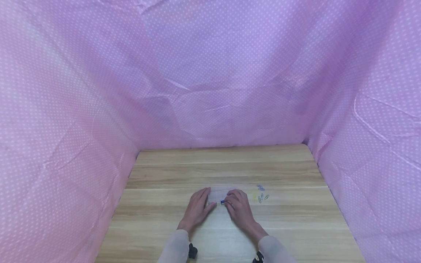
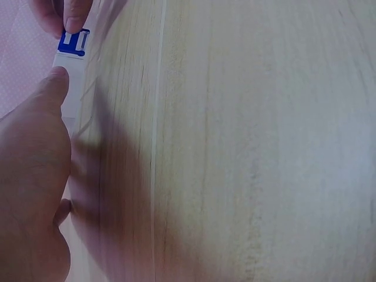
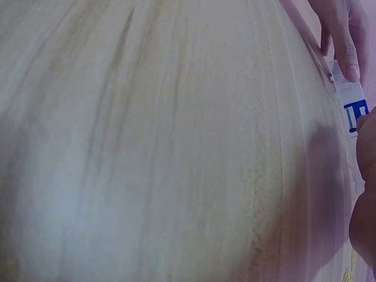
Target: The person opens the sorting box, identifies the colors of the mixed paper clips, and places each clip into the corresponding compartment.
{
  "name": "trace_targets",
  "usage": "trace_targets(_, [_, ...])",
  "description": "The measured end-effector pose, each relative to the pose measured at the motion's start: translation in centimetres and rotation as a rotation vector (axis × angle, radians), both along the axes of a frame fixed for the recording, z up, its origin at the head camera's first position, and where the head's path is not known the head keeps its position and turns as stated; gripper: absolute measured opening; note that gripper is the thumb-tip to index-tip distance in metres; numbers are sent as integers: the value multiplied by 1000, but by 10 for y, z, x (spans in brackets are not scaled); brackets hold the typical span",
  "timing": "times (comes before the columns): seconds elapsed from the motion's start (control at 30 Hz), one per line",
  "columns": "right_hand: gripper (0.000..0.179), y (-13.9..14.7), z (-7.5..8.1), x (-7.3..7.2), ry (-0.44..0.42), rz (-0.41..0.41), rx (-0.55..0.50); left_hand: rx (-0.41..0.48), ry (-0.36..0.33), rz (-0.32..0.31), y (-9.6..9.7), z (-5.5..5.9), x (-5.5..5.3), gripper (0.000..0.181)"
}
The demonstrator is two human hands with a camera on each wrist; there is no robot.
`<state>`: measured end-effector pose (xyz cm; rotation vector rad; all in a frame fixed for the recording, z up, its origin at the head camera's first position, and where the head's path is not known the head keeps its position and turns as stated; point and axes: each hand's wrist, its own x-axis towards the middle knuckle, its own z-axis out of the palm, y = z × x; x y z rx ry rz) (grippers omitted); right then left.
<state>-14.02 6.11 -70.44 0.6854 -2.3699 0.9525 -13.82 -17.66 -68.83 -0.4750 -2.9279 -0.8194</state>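
A flat, clear plastic box (image 1: 217,193) lies on the wooden table between both hands. On its near side is a blue latch (image 1: 222,202), which shows larger in the left wrist view as a blue clip piece (image 2: 73,43). My left hand (image 1: 196,207) holds the box's left end, thumb at the near side and fingers along the left edge. My right hand (image 1: 241,209) grips the right end, thumb against the blue latch and fingers curled over the top. In the right wrist view, the clear box wall (image 3: 348,88) shows between both hands; its contents are hidden.
Several coloured paper clips lie right of the box, including blue ones (image 1: 260,187), green ones (image 1: 266,197) and faint yellow ones (image 1: 254,195). Pink dotted cloth (image 1: 223,124) walls the table (image 1: 171,171) at the back and both sides.
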Motion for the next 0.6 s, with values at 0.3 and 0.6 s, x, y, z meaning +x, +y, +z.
trace_targets(0.3, [13,0,2,0,-49,9,-17,-13,1,-2,0,1,0,70])
trace_targets(0.6, [13,0,2,0,-57,10,-22,-13,4,-7,-1,1,0,70])
